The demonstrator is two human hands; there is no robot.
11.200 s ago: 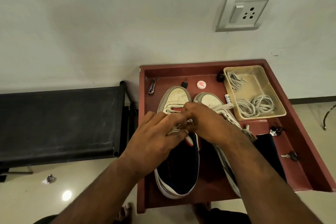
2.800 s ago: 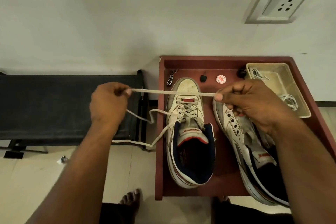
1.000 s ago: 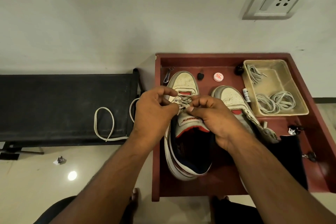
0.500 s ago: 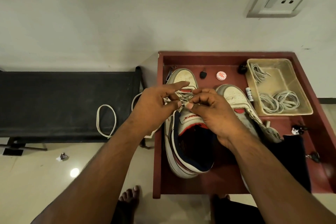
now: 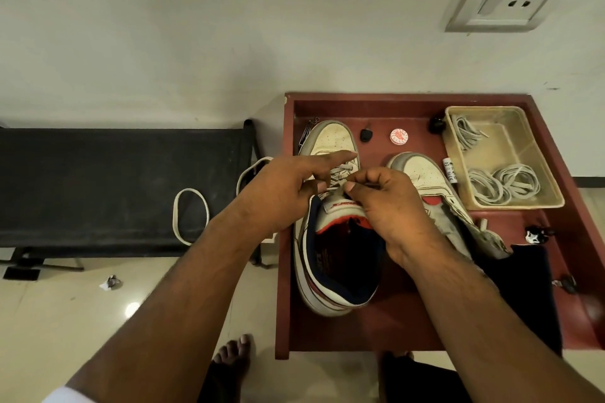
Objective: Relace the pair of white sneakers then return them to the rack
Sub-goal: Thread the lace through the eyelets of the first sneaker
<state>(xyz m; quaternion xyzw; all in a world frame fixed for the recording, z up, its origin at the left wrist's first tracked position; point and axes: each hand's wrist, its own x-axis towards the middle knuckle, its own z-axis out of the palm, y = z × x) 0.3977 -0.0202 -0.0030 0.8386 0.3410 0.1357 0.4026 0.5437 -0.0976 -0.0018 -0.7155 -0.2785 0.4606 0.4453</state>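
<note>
Flat woven lace (image 5: 339, 173) crosses the left sneaker (image 5: 330, 232), which stands in the red-brown tray (image 5: 360, 334) beside the unlaced right sneaker (image 5: 425, 180). The right hand (image 5: 386, 206) has its fingers pinched on the lace at the tongue; the left hand (image 5: 281, 193) has its fingers spread and seems to pinch it too. Slack trails as a loose loop (image 5: 191, 216) onto the black bench, where it could snag or twist and leave the ends uneven.

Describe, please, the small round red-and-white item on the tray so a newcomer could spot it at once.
Start at the red-brown tray against the wall. Near its back edge, between the toes of the two sneakers, lies a small round tin. Its white lid with red print distinguishes it from the small black piece to its left.
</note>
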